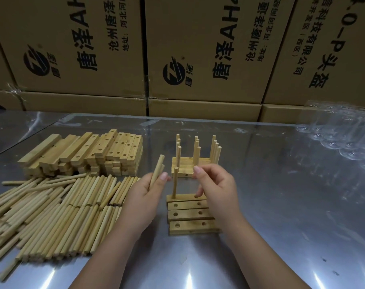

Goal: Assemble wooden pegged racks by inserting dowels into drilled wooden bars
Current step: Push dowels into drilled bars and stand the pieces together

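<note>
The step in hand is filling the first of four bars (190, 213), which lie side by side on the desk (271, 205) at six o'clock of centre. One upright dowel (174, 184) stands in the left hole of the farthest bar. That bar's middle hole and the visible holes of the three nearer bars show empty; the right-end holes are hidden under the wrist.

The left hand (146, 192) has its fingers clamped round two spare dowels (157, 171), at nine o'clock of the upright one. The right hand (217, 188) hangs over the bars, fingers loosely curled with nothing seen in them — one fingertip touches the far bar by the middle hole. The next move likely calls for passing a spare across and seating it plumb there.

Finished racks (195, 161) stand close at twelve o'clock, a bar stack (83, 153) at ten, a heap of loose dowels (52, 211) at nine and cardboard boxes (198, 59) behind. The upright dowel and racks crowd the reach — a careless sweep could tip them.
</note>
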